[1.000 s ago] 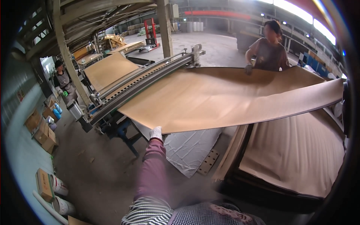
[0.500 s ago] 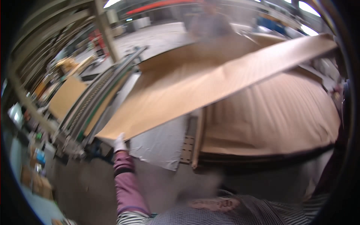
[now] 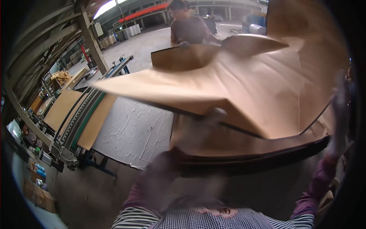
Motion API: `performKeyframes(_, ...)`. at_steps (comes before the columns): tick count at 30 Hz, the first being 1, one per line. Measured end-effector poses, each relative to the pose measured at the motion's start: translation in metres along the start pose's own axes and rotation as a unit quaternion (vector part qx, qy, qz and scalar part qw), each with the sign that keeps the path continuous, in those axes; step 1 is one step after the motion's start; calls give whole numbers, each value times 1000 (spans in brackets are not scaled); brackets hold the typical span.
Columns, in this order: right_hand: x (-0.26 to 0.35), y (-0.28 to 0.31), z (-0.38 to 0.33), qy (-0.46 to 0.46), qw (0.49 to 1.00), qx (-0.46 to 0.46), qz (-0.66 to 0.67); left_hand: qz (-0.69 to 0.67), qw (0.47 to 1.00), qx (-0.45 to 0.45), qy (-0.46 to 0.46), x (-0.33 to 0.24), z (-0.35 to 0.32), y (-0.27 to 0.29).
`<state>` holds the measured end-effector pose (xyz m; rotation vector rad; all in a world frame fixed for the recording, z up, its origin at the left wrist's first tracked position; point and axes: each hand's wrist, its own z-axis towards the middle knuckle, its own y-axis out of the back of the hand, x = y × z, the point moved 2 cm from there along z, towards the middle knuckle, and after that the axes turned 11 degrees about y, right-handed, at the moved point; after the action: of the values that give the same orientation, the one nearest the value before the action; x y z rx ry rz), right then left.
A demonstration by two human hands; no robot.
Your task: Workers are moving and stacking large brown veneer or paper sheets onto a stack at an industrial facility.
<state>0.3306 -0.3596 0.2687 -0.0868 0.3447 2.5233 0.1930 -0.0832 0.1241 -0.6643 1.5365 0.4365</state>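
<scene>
A large flexible brown sheet (image 3: 263, 84) with a dark edge is spread before me, buckled and folded up at the far right. Its left corner reaches out toward the machine. My left hand (image 3: 196, 131), in a pale glove, is smeared by motion in front of the sheet's near edge; whether it grips cannot be told. Far to the right, my gloved right hand (image 3: 339, 110) is raised beside the sheet's right side, its fingers blurred too. Below the lifted sheet lies a stack of brown sheets (image 3: 213, 147). Across from me a co-worker (image 3: 188, 28) has both hands at the sheet's far edge.
To the left stands a long machine (image 3: 82, 122) with a green rail and rollers. A wrinkled white sheet (image 3: 129, 131) lies between it and the stack. A steel post (image 3: 91, 42) rises behind. Cardboard boxes (image 3: 40, 194) sit at the lower left.
My left hand has left the sheet's left corner and moved right toward the middle. The sheet has shifted and buckled, its right part now standing up. My right hand has come into view.
</scene>
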Motion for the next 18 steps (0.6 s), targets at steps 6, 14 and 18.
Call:
performKeyframes(6,121,-40,-41,189,945,202,172,130,929,241,-249,97,-28,-109)
performKeyframes(14,167,-67,-151,183,890,309,280,-218,928,209,220,162,-61,44)
performKeyframes(18,195,-86,-179,145,856,374,326,-394,880,150,217,165,-76,109)
